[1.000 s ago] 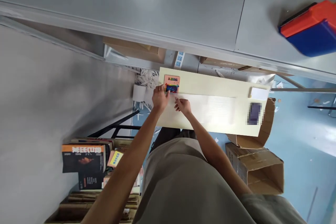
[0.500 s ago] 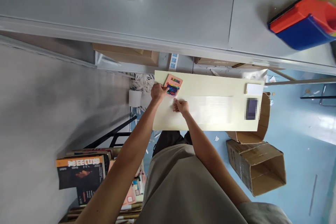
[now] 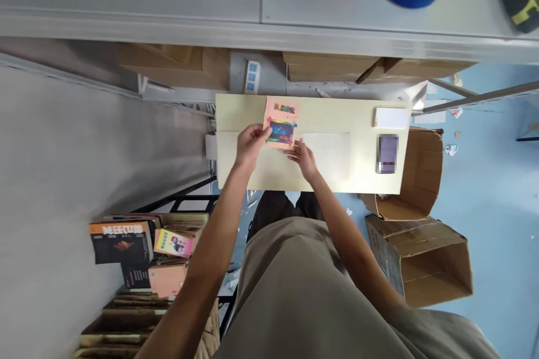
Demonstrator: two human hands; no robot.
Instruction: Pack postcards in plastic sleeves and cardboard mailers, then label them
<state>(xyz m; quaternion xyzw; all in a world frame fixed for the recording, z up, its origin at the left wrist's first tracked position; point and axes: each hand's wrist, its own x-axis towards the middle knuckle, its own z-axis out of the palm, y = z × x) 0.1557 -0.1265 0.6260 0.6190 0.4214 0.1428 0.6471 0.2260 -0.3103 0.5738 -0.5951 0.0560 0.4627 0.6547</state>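
A pink booklet with a dark, rainbow-edged picture on its cover is over the cream tabletop. My left hand grips it by its left edge, the thumb lying across the cover. At the booklet's lower right corner is my right hand, its fingers stretched and apart; whether they touch the booklet I cannot tell. A pale translucent sheet lies flat on the table to the right of the booklet.
Toward the table's right end lie a white box and a blurred-out phone. Cardboard boxes stand on the floor at right. Books are stacked at lower left. A grey shelf spans the far side, with a power strip below it.
My left hand has moved the booklet slightly right relative to the table and straightened it. My right hand's fingers have uncurled beside its lower corner. The camera view has shifted.
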